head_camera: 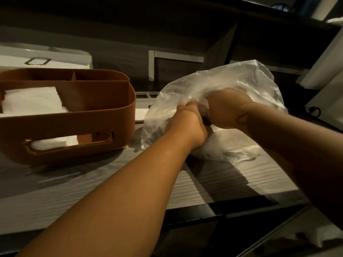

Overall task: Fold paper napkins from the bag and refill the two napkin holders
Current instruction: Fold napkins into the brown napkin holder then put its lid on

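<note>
A dim room, with a pale wood-grain table point(55, 191) ridged in fine lines. On its right lies the bag point(232, 84), thin clear plastic, crumpled and glossy. The left hand point(187, 125) and right hand point(226, 108) meet at its mouth, both clenched on bunched film. To the left stands a brown holder point(104, 115), round-cornered and matte, with divided compartments; white folded napkins point(31, 101) lie inside and show through its side slot.

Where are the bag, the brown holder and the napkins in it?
bag point(232, 76): head view, upper crinkled plastic.
brown holder point(104, 115): head view, front wall near right end.
napkins point(31, 101): head view, top of white stack inside.
</note>
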### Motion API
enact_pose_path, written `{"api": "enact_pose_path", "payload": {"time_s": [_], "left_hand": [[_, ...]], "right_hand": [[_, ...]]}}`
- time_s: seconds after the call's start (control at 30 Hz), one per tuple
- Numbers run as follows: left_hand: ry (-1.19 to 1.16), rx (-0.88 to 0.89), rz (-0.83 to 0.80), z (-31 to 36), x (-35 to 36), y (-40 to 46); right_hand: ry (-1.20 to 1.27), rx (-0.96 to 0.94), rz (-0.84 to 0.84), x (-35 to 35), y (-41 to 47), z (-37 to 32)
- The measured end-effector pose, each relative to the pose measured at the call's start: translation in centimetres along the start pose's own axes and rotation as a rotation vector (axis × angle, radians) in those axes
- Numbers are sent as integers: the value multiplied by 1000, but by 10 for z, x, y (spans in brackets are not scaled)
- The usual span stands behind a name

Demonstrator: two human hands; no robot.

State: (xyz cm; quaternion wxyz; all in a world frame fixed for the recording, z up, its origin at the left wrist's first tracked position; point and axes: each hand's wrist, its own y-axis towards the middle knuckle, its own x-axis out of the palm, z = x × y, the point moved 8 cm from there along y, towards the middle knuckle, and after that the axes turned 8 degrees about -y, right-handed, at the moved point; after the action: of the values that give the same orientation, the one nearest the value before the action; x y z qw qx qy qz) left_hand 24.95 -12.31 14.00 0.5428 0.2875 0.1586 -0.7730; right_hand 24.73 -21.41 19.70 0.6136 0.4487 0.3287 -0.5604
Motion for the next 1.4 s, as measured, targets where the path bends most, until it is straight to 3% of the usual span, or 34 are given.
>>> {"api": "enact_pose_path", "payload": {"time_s": [0.17, 0.3, 0.57, 0.87, 0.97, 1.1, 1.2, 1.4], "left_hand": [[-75, 165, 185, 11, -26, -11], [-283, 189, 136, 14, -36, -28], [-160, 172, 61, 12, -29, -46], [-87, 186, -125, 7, -46, -69], [-98, 170, -136, 4, -52, -77], [-74, 125, -109, -6, -54, -83], [-76, 94, -105, -16, -51, -87], [-167, 109, -62, -20, -55, -98]], "right_hand": [[403, 33, 88, -34, -32, 12], [639, 106, 101, -40, -43, 30], [526, -158, 12, -27, -65, -10], [501, -176, 24, -28, -70, -16], [458, -198, 65, -29, -71, -24], [393, -257, -23, -24, -76, -39], [341, -242, 57, -25, -80, -43], [466, -59, 107, -34, -81, -31]]}}
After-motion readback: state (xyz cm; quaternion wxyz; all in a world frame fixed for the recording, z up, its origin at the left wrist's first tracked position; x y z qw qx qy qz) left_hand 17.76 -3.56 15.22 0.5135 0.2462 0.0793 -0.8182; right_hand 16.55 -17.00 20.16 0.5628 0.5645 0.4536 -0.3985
